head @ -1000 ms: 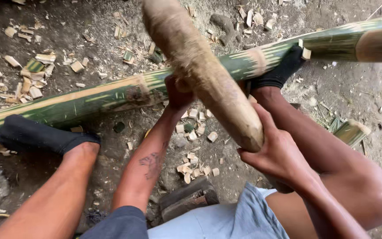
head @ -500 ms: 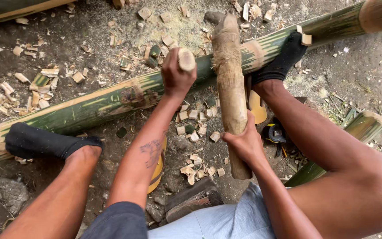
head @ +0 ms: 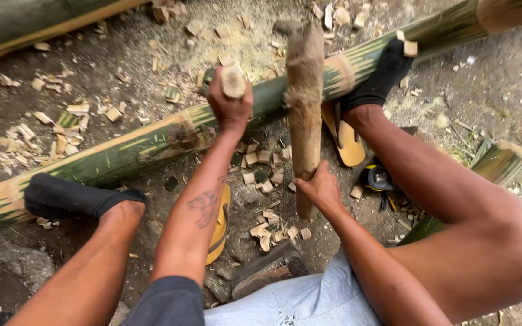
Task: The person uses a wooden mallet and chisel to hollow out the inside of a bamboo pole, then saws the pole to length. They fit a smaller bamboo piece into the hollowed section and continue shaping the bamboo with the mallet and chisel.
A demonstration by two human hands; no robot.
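Note:
A long green bamboo pole (head: 146, 142) lies slantwise on the dirt, pinned under both of my feet in black socks (head: 67, 196). My left hand (head: 229, 108) grips the round wooden handle of a tool (head: 233, 81) set against the pole; its blade is hidden. My right hand (head: 318, 188) holds the lower end of a thick wooden club (head: 303, 108), whose frayed head rests down on the pole just right of the tool.
Bamboo chips (head: 264, 175) litter the ground. Yellow sandals (head: 348, 142) lie under my legs. A second bamboo pole (head: 37, 24) runs along the top left, a cut piece (head: 496, 163) at right, a tape measure (head: 377, 178) near my right leg.
The club has swung down from its raised position onto the pole beside the tool. My left hand has stayed on the handle, and the view has shifted slightly.

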